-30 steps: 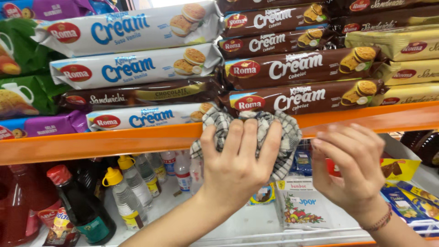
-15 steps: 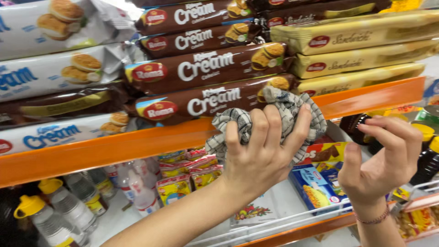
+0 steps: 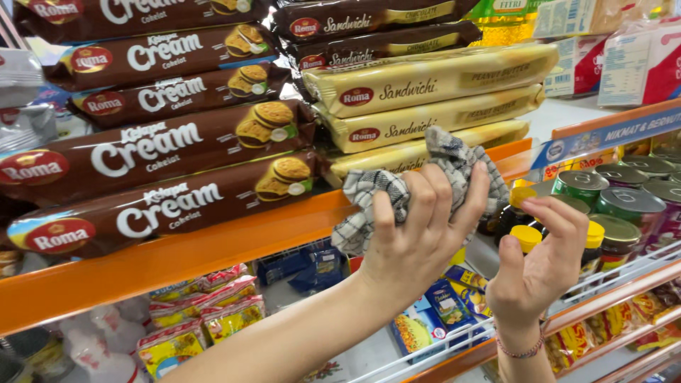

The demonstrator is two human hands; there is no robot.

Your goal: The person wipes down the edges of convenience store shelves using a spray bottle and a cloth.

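My left hand (image 3: 418, 241) is shut on a crumpled black-and-white checked cloth (image 3: 369, 195) and presses it against the front edge of the orange shelf (image 3: 177, 259), below a stack of yellow biscuit packs (image 3: 433, 92). My right hand (image 3: 543, 262), with a thin bracelet at the wrist, hangs just to the right with its fingers loosely curled and nothing in it. It is in front of a dark bottle with a yellow cap (image 3: 526, 237).
Long brown biscuit packs (image 3: 163, 206) fill the orange shelf to the left. Round cans (image 3: 617, 206) stand on the lower shelf at right behind a white wire rail (image 3: 440, 344). Snack packets (image 3: 206, 319) and small blue boxes (image 3: 454, 305) lie below.
My left hand and the cloth have slid right along the orange shelf edge, from under the brown packs to under the yellow ones. My right hand moved right alongside.
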